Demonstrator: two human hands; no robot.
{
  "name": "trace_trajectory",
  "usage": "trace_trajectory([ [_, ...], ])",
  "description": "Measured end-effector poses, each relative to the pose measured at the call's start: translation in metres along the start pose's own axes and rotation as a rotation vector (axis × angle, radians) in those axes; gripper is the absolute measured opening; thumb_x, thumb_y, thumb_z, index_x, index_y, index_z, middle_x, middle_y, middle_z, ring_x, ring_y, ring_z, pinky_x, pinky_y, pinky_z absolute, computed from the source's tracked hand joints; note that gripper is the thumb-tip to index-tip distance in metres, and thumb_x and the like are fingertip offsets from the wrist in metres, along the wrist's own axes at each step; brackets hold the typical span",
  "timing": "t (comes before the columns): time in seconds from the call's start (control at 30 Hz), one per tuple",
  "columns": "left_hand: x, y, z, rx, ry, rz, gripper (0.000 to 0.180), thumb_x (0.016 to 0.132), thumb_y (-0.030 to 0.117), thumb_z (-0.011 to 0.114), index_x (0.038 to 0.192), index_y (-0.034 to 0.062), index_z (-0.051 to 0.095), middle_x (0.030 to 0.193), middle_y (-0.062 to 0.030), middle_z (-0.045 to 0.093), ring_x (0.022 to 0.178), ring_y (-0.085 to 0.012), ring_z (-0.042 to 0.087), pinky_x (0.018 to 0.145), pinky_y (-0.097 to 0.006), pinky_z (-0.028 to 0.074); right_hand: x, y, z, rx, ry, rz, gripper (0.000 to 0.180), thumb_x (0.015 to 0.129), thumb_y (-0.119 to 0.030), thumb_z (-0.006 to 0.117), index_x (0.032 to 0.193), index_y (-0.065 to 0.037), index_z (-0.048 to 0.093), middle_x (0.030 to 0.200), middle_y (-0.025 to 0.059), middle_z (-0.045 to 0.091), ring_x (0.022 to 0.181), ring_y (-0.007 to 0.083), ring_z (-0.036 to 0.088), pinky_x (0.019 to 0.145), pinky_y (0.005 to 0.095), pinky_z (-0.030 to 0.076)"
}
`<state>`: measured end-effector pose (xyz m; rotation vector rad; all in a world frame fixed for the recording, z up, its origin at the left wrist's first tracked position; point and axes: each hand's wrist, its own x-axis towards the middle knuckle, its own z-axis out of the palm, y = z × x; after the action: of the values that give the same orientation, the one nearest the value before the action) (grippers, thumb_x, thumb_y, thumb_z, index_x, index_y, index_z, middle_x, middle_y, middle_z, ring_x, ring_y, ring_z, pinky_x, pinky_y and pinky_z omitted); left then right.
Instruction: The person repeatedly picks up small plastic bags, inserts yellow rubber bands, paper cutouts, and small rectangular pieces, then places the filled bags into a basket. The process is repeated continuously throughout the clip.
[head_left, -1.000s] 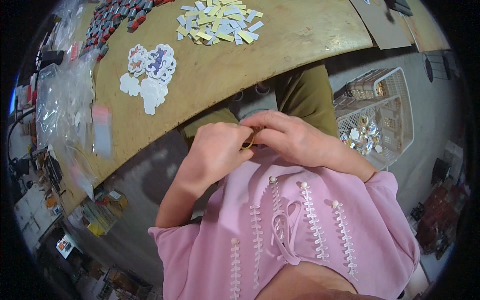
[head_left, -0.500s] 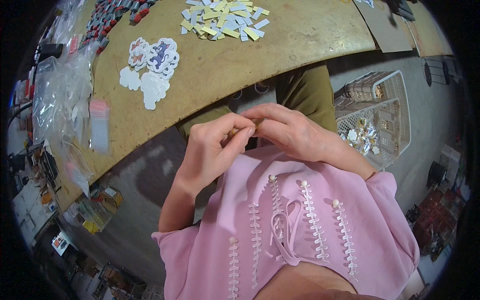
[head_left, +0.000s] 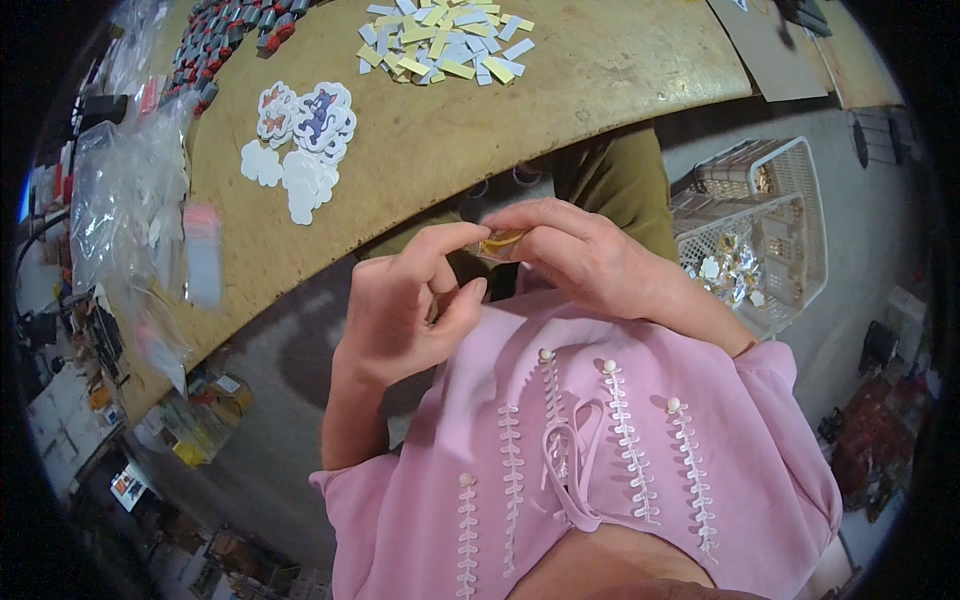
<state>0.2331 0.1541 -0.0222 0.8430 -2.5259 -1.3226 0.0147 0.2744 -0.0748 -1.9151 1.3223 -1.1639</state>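
Observation:
In front of my pink top, my right hand (head_left: 600, 260) pinches a small, shiny, golden-yellow piece (head_left: 503, 243) with a curved band along its upper side. Its exact kind is too small to make out, and the fingers cover part of it. My left hand (head_left: 405, 305) is just to its left, thumb and index finger spread apart with nothing between them. The left index fingertip reaches to the piece's left end; whether it touches, I cannot tell. Both hands are over my lap, in front of the table's near edge.
On the wooden table (head_left: 420, 150) lie cartoon cut-outs (head_left: 318, 118), blank white cut-outs (head_left: 305, 182), yellow and white strips (head_left: 445, 42), grey-and-red pieces (head_left: 225, 40) and clear plastic bags (head_left: 120, 210). White plastic baskets (head_left: 800, 220) stand at the right, one holding shiny foil-like pieces (head_left: 735, 270).
My left hand has drawn back left and its thumb and index finger have parted. The golden-yellow piece now shows more in my right hand, which has stayed nearly in place.

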Motion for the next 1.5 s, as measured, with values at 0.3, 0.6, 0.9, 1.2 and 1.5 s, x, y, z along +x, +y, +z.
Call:
trace_trajectory([
  [0.3, 0.004, -0.011, 0.025, 0.367, -0.091, 0.164, 0.025, 0.085, 0.026, 0.081, 0.102, 0.0111, 0.069, 0.072, -0.0067, 0.069, 0.064, -0.0281, 0.071, 0.058, -0.042, 0.054, -0.003, 0.005, 0.008, 0.003, -0.017, -0.056, 0.029, 0.082, 0.000, 0.078, 0.106, 0.005, 0.062, 0.129, 0.0207, 0.065, 0.112, 0.0376, 0.069, 0.090, 0.0401, 0.062],
  [0.6, 0.006, -0.010, 0.024, 0.114, -0.120, 0.105, 0.033, 0.082, 0.016, 0.084, 0.112, 0.0120, 0.073, 0.061, -0.0029, 0.062, 0.055, -0.0223, 0.065, 0.054, -0.036, 0.050, -0.001, -0.001, -0.002, 0.032, -0.011, -0.053, 0.033, 0.079, 0.003, 0.077, 0.108, 0.004, 0.062, 0.129, 0.0209, 0.065, 0.111, 0.0362, 0.069, 0.090, 0.0400, 0.062],
  [0.9, 0.002, -0.006, 0.018, 0.261, 0.049, 0.154, 0.030, 0.081, 0.023, 0.084, 0.109, 0.0133, 0.076, 0.068, -0.0054, 0.066, 0.057, -0.0233, 0.065, 0.055, -0.038, 0.050, -0.003, -0.001, -0.005, 0.031, -0.020, 0.041, 0.036, 0.078, -0.001, 0.079, 0.111, 0.002, 0.065, 0.128, 0.0183, 0.066, 0.111, 0.0348, 0.069, 0.093, 0.0391, 0.061],
  [1.2, -0.001, -0.010, 0.027, -0.185, 0.365, -0.101, 0.033, 0.077, 0.007, 0.091, 0.106, 0.0088, 0.075, 0.078, -0.0011, 0.067, 0.062, -0.0129, 0.063, 0.064, -0.032, 0.054, 0.001, -0.001, -0.008, -0.011, 0.073, 0.044, 0.026, 0.086, 0.006, 0.075, 0.110, -0.002, 0.069, 0.122, 0.0133, 0.068, 0.108, 0.0326, 0.070, 0.090, 0.0382, 0.060],
  [1.5, 0.011, -0.020, 0.057, -0.360, 0.416, 0.102, 0.009, 0.092, -0.003, 0.078, 0.100, -0.0009, 0.077, 0.092, -0.0112, 0.076, 0.081, -0.0176, 0.072, 0.074, -0.029, 0.056, 0.011, -0.008, -0.013, 0.026, 0.152, 0.129, 0.022, 0.089, 0.008, 0.073, 0.109, 0.001, 0.068, 0.116, 0.0139, 0.069, 0.103, 0.0288, 0.072, 0.086, 0.0353, 0.060],
])
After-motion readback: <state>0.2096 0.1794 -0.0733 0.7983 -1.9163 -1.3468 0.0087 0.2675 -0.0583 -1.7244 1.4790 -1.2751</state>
